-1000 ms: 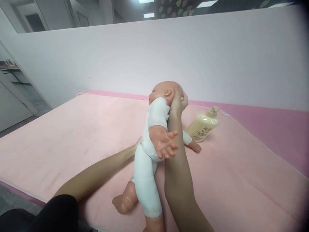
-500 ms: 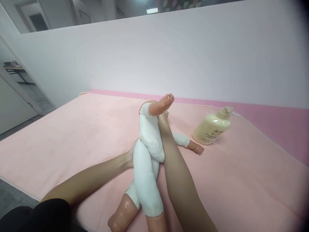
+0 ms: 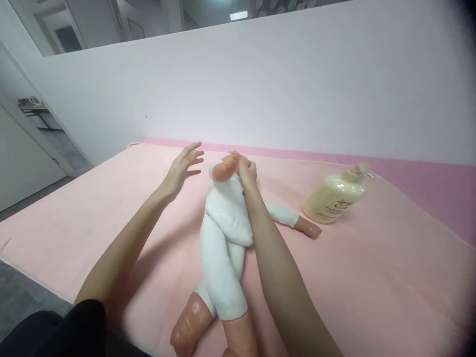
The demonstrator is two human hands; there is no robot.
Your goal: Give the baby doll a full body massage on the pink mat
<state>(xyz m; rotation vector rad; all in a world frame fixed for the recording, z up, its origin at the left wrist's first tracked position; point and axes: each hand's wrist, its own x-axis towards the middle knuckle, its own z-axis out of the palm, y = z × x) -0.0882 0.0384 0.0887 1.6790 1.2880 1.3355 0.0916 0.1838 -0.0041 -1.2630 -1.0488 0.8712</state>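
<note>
Now, line by line:

Scene: a pink mat (image 3: 92,213) covers a raised surface, with a white wall (image 3: 260,84) behind it.

Doll: the doll (image 3: 223,233) lies along the middle of the mat, its legs toward the person and crossed at the thigh. It has a white cloth body and bare plastic limbs. Its head is hidden from this view.

Right hand: the right hand (image 3: 247,171) is closed on the doll's raised arm, near the small plastic hand. The fingers wrap round it; the forearm runs alongside the doll's trunk and seems to touch it.

Left hand: the left hand (image 3: 184,168) hangs in the air just left of the doll's upper end. Its fingers are spread and hold nothing. It is near the doll but not touching it.

Other arm of doll: it lies stretched out on the mat to the right, pointing toward the bottle.

Bottle: a cream pump bottle (image 3: 334,196) lies on its side on the mat, right of the doll and apart from it. Its pump head points toward the wall.

Step in hand: as I judge it, the doll is being positioned by one arm, with the free hand ready at the shoulder.

Next move calls for: probably a steady support from the open hand under the upper body, and a gentle pull, since the cloth trunk looks limp and would sag or twist.
</note>
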